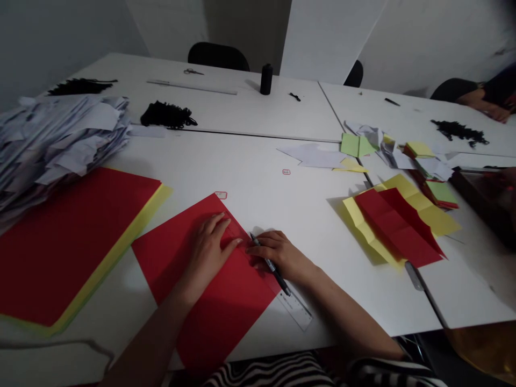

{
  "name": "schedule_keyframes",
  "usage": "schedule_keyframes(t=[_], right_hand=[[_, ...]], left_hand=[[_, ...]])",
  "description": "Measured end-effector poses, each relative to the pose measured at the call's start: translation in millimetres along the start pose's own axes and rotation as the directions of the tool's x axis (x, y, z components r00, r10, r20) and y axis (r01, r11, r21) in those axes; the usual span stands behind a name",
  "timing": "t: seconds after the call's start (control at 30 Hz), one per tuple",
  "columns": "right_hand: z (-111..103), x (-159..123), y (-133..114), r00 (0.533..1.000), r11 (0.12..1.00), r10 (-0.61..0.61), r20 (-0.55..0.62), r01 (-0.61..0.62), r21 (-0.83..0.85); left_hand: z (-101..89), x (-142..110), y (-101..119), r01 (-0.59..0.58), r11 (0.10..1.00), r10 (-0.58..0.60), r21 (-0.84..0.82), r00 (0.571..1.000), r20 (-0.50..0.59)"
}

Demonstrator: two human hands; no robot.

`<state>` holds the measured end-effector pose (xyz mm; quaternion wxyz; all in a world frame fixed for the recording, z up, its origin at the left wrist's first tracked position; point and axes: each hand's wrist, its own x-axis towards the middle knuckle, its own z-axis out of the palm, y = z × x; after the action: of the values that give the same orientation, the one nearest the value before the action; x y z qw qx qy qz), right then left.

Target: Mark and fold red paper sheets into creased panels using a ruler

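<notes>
Nearest to us a striped garment (282, 373) fills the lower edge, and our two forearms reach out from it over the white table (258, 172). Our left hand (209, 250) lies flat, fingers spread, palm down on a red sheet of paper (209, 301) that sits turned at an angle just in front of us; it grips nothing. Along the sheet's right edge lies a clear ruler (294, 309), its lower end poking out past the paper onto the table. Our right hand (278, 255) is curled around a dark pen (270, 263), whose tip points up toward the ruler's edge, beside the left fingertips.

To our left rests a stack of red sheets over yellow ones (76, 242), with a heap of white paper scraps (60, 140) behind it. To our right lies a creased red sheet on yellow paper (397, 223). Farther back stand a black spool (266, 79) and clumps of black thread (167, 114). Another person's hand (489, 107) rests at the far right.
</notes>
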<state>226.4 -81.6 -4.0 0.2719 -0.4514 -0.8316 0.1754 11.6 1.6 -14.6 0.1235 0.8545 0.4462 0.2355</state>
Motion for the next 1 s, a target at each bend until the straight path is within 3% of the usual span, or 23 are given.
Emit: schedule_keyframes(t=[0.4,1.0], right_hand=[[1.8,0.8,-2.5,1.0,1.0,0.01,-0.024,-0.01,-0.012],[5.0,1.7,-2.5,0.999,0.999,0.032,-0.035,-0.034,-0.035]], left_hand=[[3.9,2.8,-3.9,-0.053,0.997,0.055,0.058,0.998,-0.035],[2.4,5.1,-0.5,-0.001,0.99,-0.001,0.144,1.0,0.014]])
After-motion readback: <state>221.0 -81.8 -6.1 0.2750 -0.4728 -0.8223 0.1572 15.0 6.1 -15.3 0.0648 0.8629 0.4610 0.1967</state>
